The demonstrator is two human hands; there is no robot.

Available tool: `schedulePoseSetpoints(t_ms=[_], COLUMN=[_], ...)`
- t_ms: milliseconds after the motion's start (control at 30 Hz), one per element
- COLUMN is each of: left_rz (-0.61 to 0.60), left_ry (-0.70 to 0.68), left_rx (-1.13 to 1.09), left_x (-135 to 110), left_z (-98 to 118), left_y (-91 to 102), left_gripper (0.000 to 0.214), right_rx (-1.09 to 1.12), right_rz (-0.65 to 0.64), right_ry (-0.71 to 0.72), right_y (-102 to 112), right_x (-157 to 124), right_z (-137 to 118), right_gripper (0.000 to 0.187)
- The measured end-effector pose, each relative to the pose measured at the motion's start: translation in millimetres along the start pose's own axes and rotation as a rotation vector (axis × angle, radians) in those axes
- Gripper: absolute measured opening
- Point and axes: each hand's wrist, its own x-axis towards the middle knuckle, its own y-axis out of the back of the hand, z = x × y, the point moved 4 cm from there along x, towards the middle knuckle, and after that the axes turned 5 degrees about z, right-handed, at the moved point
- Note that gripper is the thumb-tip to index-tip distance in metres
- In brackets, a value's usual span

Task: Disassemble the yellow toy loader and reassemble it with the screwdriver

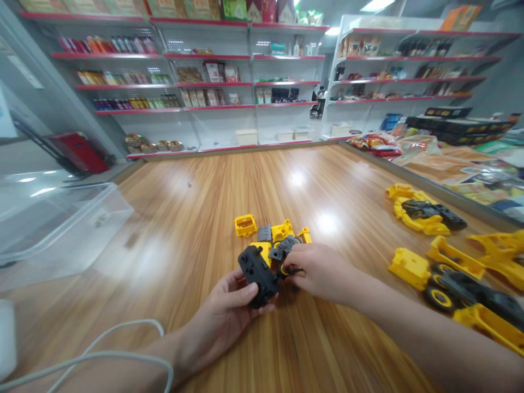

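Note:
My left hand (233,305) is closed round a black plastic toy chassis piece (257,275), thumb on its near face. Close by on the right, my right hand (309,267) has its fingers pinched low among the toy parts; a small dark piece shows at the fingertips, its kind unclear. A grey plastic part (283,248) lies just beyond those fingers. Behind the chassis piece sit a yellow part (282,230), a grey block (264,233) and a yellow frame-like part (245,225). My fingers partly hide this group.
More yellow and black toy vehicle parts (409,267) lie at the right, some with wheels (440,297). A clear plastic bin (94,218) stands at the left, above a white cable (123,355). Packaged goods (376,144) lie past the table's right edge; stocked shelves (213,84) stand behind.

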Motion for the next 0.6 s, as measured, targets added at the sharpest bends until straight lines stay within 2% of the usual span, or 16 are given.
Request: schedulePoseSetpoints(t_ms=[267, 467, 600], left_rz=[0.009, 0.036, 0.068], left_ry=[-0.079, -0.068, -0.04], left_rx=[0.026, 0.024, -0.001], left_x=[-1.9, -3.1, -4.4], left_z=[-1.0, -0.7, 0.5], left_y=[0.1, 1.2, 3.8], left_gripper=[0.026, 0.024, 0.025], right_rx=[0.041, 0.098, 0.261], right_rz=[0.025, 0.001, 0.098], right_ry=[0.007, -0.038, -0.13], right_y=[0.5, 2.5, 11.2], right_x=[-2.0, 0.2, 2.3], right_z=[-2.9, -2.2, -1.7], right_gripper=[0.017, 0.014, 0.013])
